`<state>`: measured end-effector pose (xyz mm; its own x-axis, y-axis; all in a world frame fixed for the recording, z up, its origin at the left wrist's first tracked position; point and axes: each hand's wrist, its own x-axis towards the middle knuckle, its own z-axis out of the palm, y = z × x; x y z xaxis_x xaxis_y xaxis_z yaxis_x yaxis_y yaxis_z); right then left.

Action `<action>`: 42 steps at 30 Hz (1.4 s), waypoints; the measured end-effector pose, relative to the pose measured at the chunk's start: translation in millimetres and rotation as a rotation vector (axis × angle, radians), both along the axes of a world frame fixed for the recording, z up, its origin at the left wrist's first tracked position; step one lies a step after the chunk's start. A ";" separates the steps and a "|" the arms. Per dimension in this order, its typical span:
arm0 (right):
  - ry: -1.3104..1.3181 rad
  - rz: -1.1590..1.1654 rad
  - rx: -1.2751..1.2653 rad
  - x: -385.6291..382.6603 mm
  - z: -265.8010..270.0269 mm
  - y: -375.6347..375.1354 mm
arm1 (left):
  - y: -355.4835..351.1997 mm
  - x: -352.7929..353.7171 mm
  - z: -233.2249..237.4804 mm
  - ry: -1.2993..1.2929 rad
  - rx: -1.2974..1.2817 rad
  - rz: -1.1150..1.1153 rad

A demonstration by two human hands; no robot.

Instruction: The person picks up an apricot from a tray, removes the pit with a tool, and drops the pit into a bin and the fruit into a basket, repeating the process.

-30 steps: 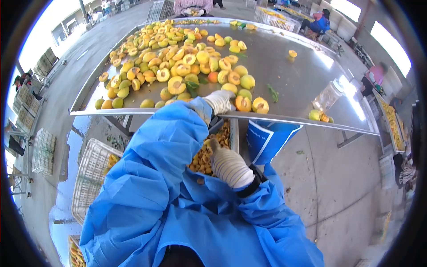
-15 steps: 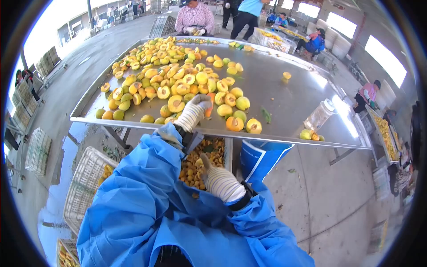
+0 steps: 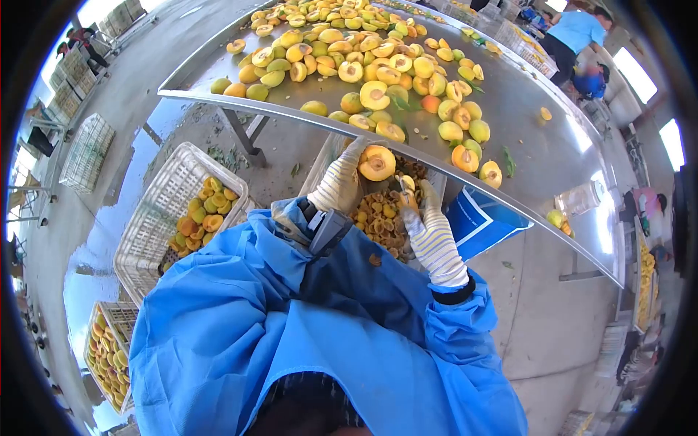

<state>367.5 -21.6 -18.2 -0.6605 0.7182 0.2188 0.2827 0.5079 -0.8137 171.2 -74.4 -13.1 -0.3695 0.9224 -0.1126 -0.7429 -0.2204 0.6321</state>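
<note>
My left hand [image 3: 342, 179], in a striped glove, holds a halved peach [image 3: 377, 163] with its cut face up, just below the metal table's near edge [image 3: 320, 120]. Close by on the right, my gloved right hand [image 3: 429, 225] is closed round something small and yellowish, too small to name for certain. Beneath both hands is a crate of small brown-orange pieces [image 3: 382, 214]. Many halved and whole yellow fruits [image 3: 374, 94] lie on the table above.
A white basket of fruit [image 3: 138, 225] stands at the left, with another crate [image 3: 109, 356] below it. A blue container [image 3: 480, 221] is right of my hands. A clear jar [image 3: 579, 198] lies on the table. A person in blue [image 3: 574, 33] is at the back right.
The view has tilted down and turned. My left hand has come off the pile to below the table edge with a peach half, and my right hand is now raised beside it.
</note>
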 end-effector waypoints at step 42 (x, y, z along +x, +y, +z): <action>-0.217 -0.064 0.323 -6.9 -2.6 -10.1 | 11.0 5.2 -29.9 -0.113 -0.030 -0.236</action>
<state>360.6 -31.7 -20.8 -0.6721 0.6766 0.3007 0.4702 0.7038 -0.5325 176.4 -63.4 -43.0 -0.1284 0.9772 -0.1693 -0.8380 -0.0156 0.5454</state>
